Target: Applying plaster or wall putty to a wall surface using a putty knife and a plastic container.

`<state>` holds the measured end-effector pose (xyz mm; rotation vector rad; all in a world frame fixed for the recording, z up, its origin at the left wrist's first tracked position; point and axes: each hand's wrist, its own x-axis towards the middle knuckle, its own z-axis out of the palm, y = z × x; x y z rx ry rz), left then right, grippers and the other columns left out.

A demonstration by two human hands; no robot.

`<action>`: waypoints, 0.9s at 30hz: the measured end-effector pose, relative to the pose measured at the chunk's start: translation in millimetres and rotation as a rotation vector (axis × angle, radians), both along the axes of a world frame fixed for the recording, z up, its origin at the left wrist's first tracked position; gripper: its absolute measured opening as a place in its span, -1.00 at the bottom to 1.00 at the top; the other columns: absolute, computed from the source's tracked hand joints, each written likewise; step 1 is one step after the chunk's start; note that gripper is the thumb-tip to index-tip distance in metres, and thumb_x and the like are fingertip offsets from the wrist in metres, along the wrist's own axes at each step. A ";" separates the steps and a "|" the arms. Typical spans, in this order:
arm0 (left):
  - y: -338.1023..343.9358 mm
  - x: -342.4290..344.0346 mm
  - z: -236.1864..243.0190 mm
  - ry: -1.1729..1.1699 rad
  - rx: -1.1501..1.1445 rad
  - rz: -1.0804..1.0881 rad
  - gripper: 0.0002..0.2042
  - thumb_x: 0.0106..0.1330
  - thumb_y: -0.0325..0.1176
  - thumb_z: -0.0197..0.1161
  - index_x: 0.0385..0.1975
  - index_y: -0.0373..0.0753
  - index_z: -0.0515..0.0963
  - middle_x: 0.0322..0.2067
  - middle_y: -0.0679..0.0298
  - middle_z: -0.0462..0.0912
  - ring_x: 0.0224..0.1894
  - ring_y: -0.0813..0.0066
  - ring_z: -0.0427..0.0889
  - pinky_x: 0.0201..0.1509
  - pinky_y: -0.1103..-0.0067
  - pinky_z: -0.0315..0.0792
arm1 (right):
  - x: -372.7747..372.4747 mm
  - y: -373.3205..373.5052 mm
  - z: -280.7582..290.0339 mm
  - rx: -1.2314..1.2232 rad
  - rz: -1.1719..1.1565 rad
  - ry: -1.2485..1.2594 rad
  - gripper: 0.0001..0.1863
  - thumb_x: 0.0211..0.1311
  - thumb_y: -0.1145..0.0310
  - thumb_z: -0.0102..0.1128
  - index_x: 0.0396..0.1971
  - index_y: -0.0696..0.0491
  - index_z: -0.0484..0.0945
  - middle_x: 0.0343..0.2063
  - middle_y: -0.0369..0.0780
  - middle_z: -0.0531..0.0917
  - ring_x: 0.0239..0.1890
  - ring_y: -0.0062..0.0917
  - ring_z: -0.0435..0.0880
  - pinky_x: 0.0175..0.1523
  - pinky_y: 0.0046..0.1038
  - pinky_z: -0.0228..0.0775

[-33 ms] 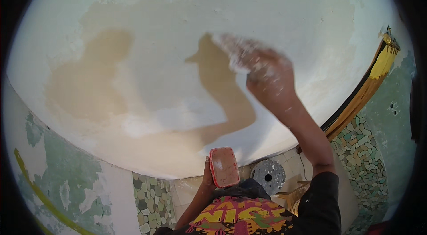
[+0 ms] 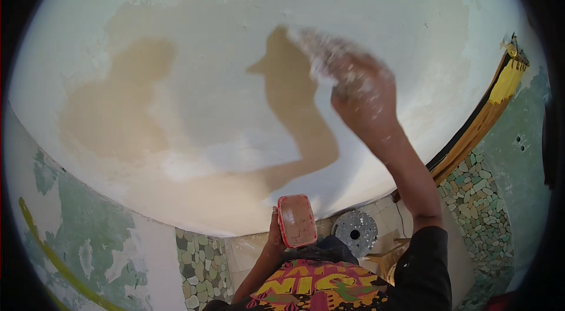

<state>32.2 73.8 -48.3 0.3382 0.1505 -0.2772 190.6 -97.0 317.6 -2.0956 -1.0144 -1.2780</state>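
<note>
My left hand (image 2: pixel 275 235) is low in front of my body, its fingers wrapped round the side of a red rectangular tub (image 2: pixel 298 221). A smooth pinkish-brown paste shows inside the tub. My right hand (image 2: pixel 368 90) is raised against the large pale wall (image 2: pixel 376 5), spattered with white. It is closed round a whitish, smeared thing (image 2: pixel 318 46) that motion blurs, so its kind is unclear. That thing's upper left end is at or close to the wall, beside the dark shadow of my hand. Darker damp-looking patches cover parts of the wall.
At the right stands a wooden piece with a yellow part (image 2: pixel 505 84). Below lie a round speckled grey disc (image 2: pixel 355 234) with a centre hole and a wooden object (image 2: pixel 388 258). Pebble strips (image 2: pixel 203 264) border the floor. A yellow-green band (image 2: pixel 56 261) curves at lower left.
My right hand has moved slightly up and to the right along the wall with the whitish thing, its shadow rising too. My left hand and the tub have stayed in place.
</note>
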 end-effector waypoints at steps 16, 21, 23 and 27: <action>4.5 1.5 1.2 0.015 0.025 -0.013 -0.26 0.32 0.35 -0.19 0.31 -0.10 0.22 0.16 0.12 0.44 0.11 0.11 0.52 0.18 0.14 0.43 | -21.2 -18.6 -5.3 -0.106 -0.320 -0.097 -0.47 -0.14 0.52 0.15 -0.01 -0.02 0.56 -0.09 -0.19 0.65 -0.12 -0.28 0.63 -0.03 -0.18 0.43; 4.8 4.1 -3.6 0.027 0.020 -0.018 -0.26 0.31 0.36 -0.20 0.31 -0.09 0.23 0.14 0.11 0.45 0.10 0.12 0.53 0.16 0.15 0.44 | 5.4 -18.3 39.5 0.087 -0.336 -0.227 -0.57 -0.17 0.64 0.16 -0.17 0.06 0.59 -0.18 -0.17 0.66 -0.18 -0.28 0.64 -0.13 -0.28 0.47; 4.6 3.1 -3.5 0.013 0.053 -0.010 -0.25 0.31 0.36 -0.19 0.31 -0.09 0.23 0.14 0.12 0.45 0.10 0.12 0.53 0.17 0.15 0.44 | 11.5 -11.3 38.1 0.080 -0.280 -0.259 -0.51 -0.13 0.59 0.17 -0.06 -0.01 0.56 -0.15 -0.18 0.66 -0.15 -0.28 0.64 -0.12 -0.25 0.44; 3.8 6.4 -9.9 -0.008 0.005 -0.032 -0.24 0.30 0.37 -0.17 0.30 -0.10 0.23 0.15 0.13 0.45 0.11 0.13 0.53 0.18 0.16 0.44 | 8.8 11.3 22.0 -0.014 -0.191 -0.167 -0.43 0.02 0.47 0.16 0.15 -0.10 0.46 0.02 -0.18 0.60 -0.01 -0.26 0.61 0.01 -0.22 0.41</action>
